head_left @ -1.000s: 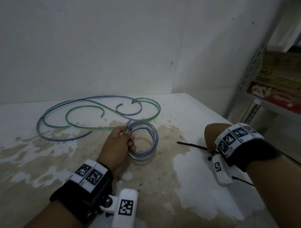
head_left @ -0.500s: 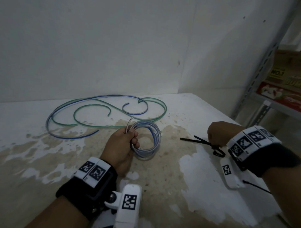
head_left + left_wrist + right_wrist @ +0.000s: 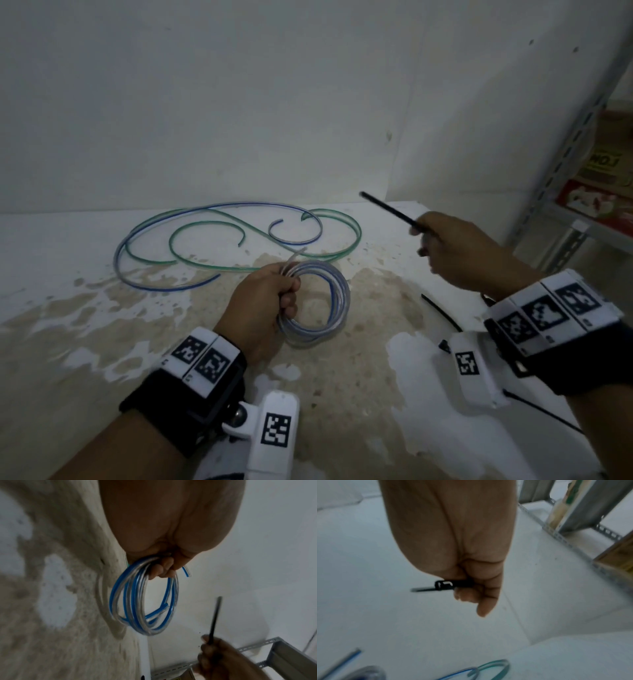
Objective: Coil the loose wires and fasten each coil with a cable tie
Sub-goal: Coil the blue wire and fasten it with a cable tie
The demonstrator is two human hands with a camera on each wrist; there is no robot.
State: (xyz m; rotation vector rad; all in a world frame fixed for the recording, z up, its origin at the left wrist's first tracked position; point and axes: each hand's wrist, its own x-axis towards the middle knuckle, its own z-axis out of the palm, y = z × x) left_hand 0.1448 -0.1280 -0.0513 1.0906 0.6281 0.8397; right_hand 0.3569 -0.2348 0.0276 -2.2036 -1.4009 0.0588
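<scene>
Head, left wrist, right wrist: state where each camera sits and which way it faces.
Head: worn high, facing down at the table; both hands show.
Left wrist: looks along the left hand to the blue coil.
Right wrist: looks along the right hand pinching the cable tie.
Shared: head and left wrist both show coil and tie.

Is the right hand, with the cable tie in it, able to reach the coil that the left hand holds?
Probably yes: the right hand and cable tie are raised beside the coil, with nothing between.
</scene>
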